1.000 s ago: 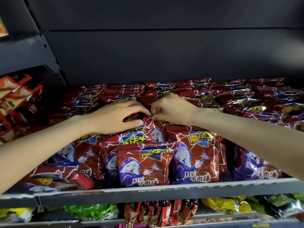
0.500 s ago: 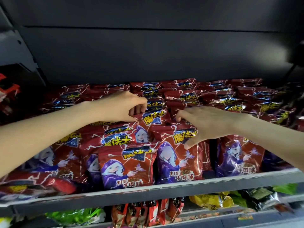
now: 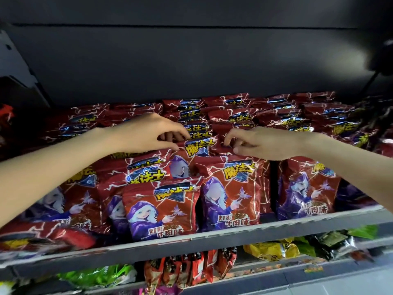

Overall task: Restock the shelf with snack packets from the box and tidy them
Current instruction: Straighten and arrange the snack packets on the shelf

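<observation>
These red snack packets [image 3: 230, 194] are foil pillow bags, so I'd guess really light, puffy with air, crinkly and pretty slick on the outside. The contents probably crush if you squeeze the belly, so I'd grab by the flat crimped seam along the top edge, or nudge them from the top corners.

That's roughly what is going on. Taking the front packet [image 3: 163, 209] standing at the shelf lip [image 3: 212, 237] as the landmark: the left hand [image 3: 146, 133] is up behind it and a bit to the left, thumb and fingers curled in, and it looks like it's pinching the top of the packet with the yellow lettering [image 3: 198, 146] in the row behind. The right hand [image 3: 261, 143] is behind it and to the right, fingers bent down over the tops of the next row; I can't tell if it has hold of one or is only touching.

The rest of the packets fill the shelf behind the landmark, standing in rows to the back panel, some leaning. One packet [image 3: 51, 235] left of the landmark lies flat at the edge. No box in view.
</observation>
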The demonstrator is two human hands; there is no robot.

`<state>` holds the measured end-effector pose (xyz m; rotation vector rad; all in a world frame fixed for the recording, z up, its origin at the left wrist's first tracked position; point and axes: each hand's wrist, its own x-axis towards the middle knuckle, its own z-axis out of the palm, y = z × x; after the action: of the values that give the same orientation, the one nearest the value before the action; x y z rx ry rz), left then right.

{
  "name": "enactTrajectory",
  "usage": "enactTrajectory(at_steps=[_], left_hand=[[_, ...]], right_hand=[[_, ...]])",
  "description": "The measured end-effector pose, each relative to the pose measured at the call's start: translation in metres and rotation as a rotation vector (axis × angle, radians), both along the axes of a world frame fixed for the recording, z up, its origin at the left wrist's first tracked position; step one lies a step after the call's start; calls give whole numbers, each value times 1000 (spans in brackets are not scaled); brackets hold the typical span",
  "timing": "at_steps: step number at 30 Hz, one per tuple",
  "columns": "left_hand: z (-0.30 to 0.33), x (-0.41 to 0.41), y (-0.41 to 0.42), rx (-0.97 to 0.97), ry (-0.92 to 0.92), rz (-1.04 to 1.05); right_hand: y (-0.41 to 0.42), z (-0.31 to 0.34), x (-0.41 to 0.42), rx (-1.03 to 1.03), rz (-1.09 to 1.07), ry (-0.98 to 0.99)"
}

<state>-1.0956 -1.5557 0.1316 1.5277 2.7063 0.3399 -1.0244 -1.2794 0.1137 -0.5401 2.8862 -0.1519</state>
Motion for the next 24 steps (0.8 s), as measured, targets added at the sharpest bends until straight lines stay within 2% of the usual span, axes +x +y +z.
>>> enactTrajectory(at_steps=[4, 7, 11, 15, 19, 22, 24], left_hand=[[6, 8, -8, 176, -52, 57], [4, 16, -12, 96, -141, 64], [-9, 21, -19, -61, -43, 62], [-12, 24, -20, -30, -38, 71], [-11, 25, -14, 24, -8, 90], [-4, 27, 2, 108, 22, 54], [-3, 26, 18, 118, 15, 19]], right_hand=[[-7, 8, -1, -4, -4, 25], [-18, 13, 4, -29, 27, 82], [-34, 12, 6, -117, 32, 212], [-53, 9, 1, -149, 81, 308], [-51, 8, -5, -153, 96, 269], [-45, 11, 0, -300, 73, 212], [-36, 18, 7, -450, 29, 252]])
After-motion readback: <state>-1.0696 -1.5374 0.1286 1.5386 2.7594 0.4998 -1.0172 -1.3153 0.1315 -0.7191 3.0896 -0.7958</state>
